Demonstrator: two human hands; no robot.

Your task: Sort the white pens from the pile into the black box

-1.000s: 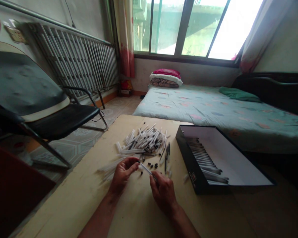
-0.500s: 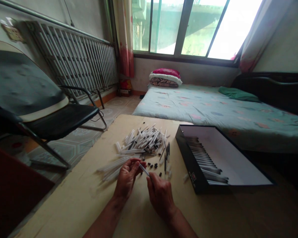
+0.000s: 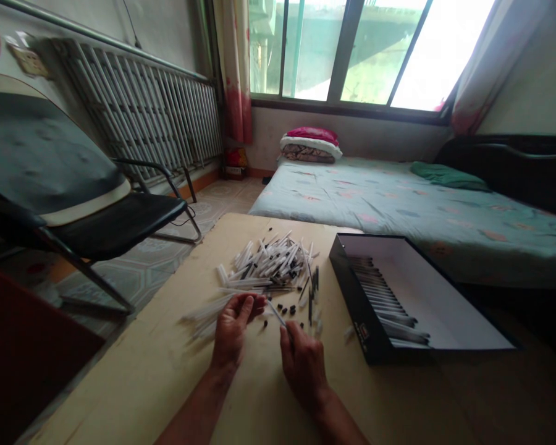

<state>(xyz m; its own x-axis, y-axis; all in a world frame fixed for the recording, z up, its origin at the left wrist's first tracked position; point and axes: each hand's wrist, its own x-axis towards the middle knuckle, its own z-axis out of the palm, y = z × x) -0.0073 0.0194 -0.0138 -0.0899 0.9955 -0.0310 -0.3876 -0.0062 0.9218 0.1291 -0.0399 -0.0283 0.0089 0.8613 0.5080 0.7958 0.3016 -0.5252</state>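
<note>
Here we go, the left hand [image 3: 234, 327] has come away from the work: half a second back its fingertips were up against the clear pen barrel [image 3: 276, 313], and now they've opened out, the fingers [image 3: 245, 307] spread and released, holding nothing, just beside the barrel's upper end. The barrel has tilted a little steeper as well.

The right hand [image 3: 303, 364] has the grip. I see its fingers [image 3: 287, 337] closed on the lower end of the barrel, pinching it, with the upper end pointing up and left toward the left hand. Both forearms reach in from the bottom of the view, wrists low, hands hovering over the tabletop.

The barrel sits just in front of the big heap of clear pen barrels [image 3: 269, 266], with small black caps [image 3: 282, 307] scattered between the hands and the heap. More loose barrels [image 3: 204, 315] lie fanned out just left of the left hand, and a line of dark pens [image 3: 311, 303] lies just right of the heap.

Over to the right, an open black box [image 3: 356, 321] with a white inside sits on the same tan table [image 3: 97, 395], with pens [image 3: 375, 287] lined up side by side in it. A black chair [image 3: 88, 228] stands left of the table, and a bed [image 3: 375, 204] lies beyond it.
</note>
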